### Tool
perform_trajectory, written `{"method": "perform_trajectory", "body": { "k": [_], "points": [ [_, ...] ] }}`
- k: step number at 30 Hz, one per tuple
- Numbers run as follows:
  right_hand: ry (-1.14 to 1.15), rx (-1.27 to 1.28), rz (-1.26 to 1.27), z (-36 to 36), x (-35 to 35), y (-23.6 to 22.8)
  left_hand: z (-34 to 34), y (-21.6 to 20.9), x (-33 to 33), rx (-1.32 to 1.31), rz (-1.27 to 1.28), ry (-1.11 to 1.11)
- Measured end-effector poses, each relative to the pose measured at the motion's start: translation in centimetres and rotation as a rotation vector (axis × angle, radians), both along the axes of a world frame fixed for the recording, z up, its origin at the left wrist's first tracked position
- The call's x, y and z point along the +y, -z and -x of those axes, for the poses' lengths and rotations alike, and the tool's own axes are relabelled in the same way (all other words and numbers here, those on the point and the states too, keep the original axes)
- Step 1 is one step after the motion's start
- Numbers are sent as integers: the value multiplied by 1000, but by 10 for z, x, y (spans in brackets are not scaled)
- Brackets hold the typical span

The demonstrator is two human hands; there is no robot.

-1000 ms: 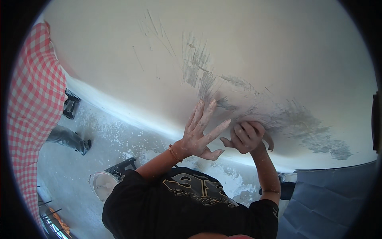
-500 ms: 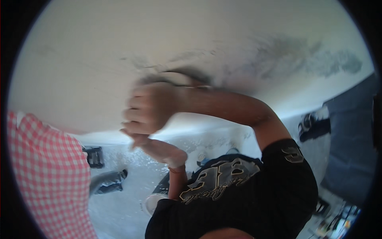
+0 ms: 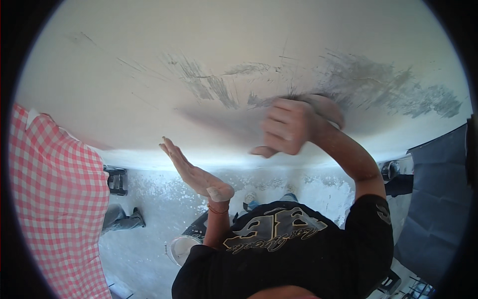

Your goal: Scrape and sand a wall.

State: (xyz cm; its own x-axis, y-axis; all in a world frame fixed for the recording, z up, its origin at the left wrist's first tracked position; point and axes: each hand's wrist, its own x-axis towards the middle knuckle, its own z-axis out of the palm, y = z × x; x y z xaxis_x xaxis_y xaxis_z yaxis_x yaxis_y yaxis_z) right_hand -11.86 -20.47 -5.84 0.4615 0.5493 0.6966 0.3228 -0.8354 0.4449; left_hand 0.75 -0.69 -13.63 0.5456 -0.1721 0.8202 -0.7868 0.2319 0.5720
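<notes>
A large pale smooth surface fills the upper view, marked with dark grey scuffed patches. Against it my right hand is closed around a round-edged, greyish-brown pad, partly hidden behind the knuckles and blurred by motion; its exact kind I cannot make out. This hand works at the left end of the larger grey patch. My left hand is raised below the surface, fingers straight and together, palm flat, holding nothing. It appears apart from the surface.
At left hangs a pink-and-white checked cloth, with another person's shoe near it. A white bucket stands on the dusty floor by my left elbow. Dark blue-grey sheeting hangs at right.
My right hand has swept rightward along the surface with the pad, uncovering grey streaks at left. My left hand, earlier partly behind the right, now shows fully with fingers stretched.
</notes>
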Motion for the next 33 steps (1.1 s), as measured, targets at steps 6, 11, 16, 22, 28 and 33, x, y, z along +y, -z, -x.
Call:
{"method": "perform_trajectory", "body": {
  "k": [6,11,16,22,28,33],
  "points": [
    [-175,-119,-43,-127,46,-7,-5,0,1,-21,109,-17],
    [-40,1,-7,-16,-6,22,-10,1,22,-45,82,-82],
    [-140,114,-2,-17,0,20,-6,11,24,8,14,-150],
    [-210,-171,-117,-154,61,5,-18,8,33,-15,35,-176],
    [-74,63,-78,-3,-10,27,-32,21,35,13,-3,-147],
    [-190,77,-44,-39,8,21,-27,19,21,7,-33,-96]
  ]
}}
